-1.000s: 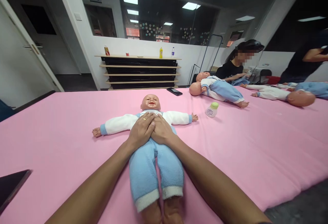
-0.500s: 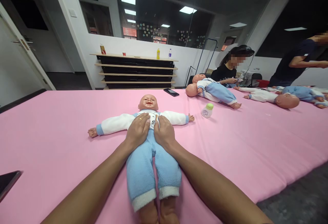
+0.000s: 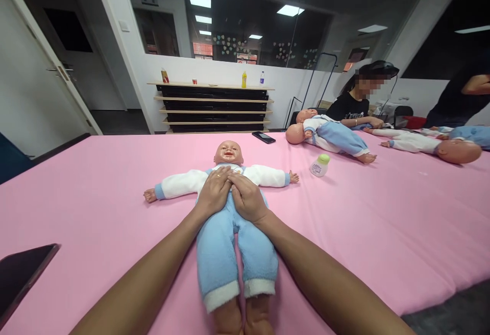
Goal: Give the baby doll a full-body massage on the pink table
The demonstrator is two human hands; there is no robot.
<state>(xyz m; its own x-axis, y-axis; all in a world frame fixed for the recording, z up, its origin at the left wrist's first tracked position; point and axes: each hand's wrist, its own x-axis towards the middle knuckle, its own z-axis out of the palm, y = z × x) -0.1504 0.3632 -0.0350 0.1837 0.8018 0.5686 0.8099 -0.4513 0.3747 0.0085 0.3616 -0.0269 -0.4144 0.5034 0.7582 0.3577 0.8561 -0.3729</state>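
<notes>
Baby doll (image 3: 231, 217) laid face-up on pink cover (image 3: 363, 222), arms spread. Left hand (image 3: 215, 192) and right hand (image 3: 247, 197) rested palm-down on doll's torso, unclenched, nothing gripped. Green-capped bottle (image 3: 320, 165) set near doll's outstretched arm.

On one finger of my left grip (image 3: 214, 194) I wear a ring (image 3: 218, 175), a thin band, gold in colour; which finger it circles is hard to make out. Behind that grip my left forearm (image 3: 153, 268) is bare, slim close to the hand and broader farther back. My right grip (image 3: 248, 197) has a rounded back, and behind it my right forearm (image 3: 325, 268) is bare too, tapering the same way, smooth to where the view cuts it off.
</notes>
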